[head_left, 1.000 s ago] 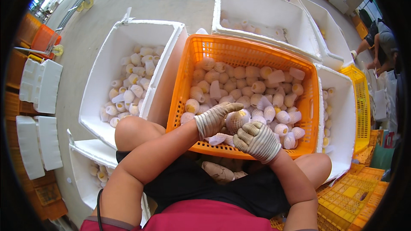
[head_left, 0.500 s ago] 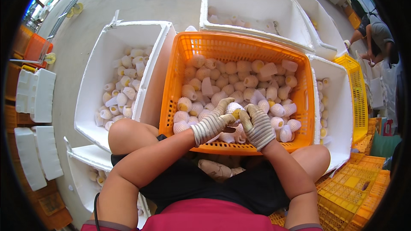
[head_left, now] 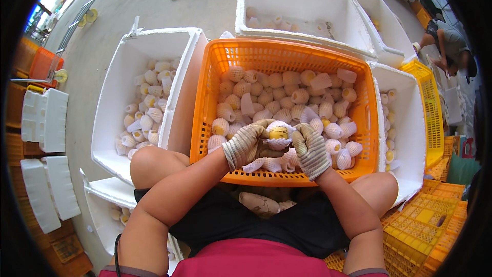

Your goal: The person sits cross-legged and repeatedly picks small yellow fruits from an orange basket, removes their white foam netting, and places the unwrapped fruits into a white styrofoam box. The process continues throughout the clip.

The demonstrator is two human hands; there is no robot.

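Head cam, looking down: L hand (head_left: 247, 146), in a striped work glove, is clamped on a yellow fruit (head_left: 278, 133) w/ dark marks, fingers wrapped round its L side & underneath. R hand (head_left: 311, 149), gloved the same, has thumb & fingertips together, pinching the R edge of the white foam net (head_left: 277, 144) round that fruit. Net is pulled back on the upward side, so a patch of bare yellow shows btwn the hands. Fruit is held up over the near part of an orange crate (head_left: 202, 107), above lots of other netted fruit (head_left: 283, 94) lying in it. Crate sits right in front of the person's knees. White foam boxes stand about it: L box (head_left: 185, 105) w/ more netted fruit, far box (head_left: 302, 0) w/ a few pcs along the bottom, R box (head_left: 410, 107) w/ a row partly hidden by the crate. Yellow crate (head_left: 426, 115) is just beyond R box; flatter yellow crates (head_left: 417, 231) are lower R. Co-worker (head_left: 451, 41) is bent over at far R; details too small to tell.
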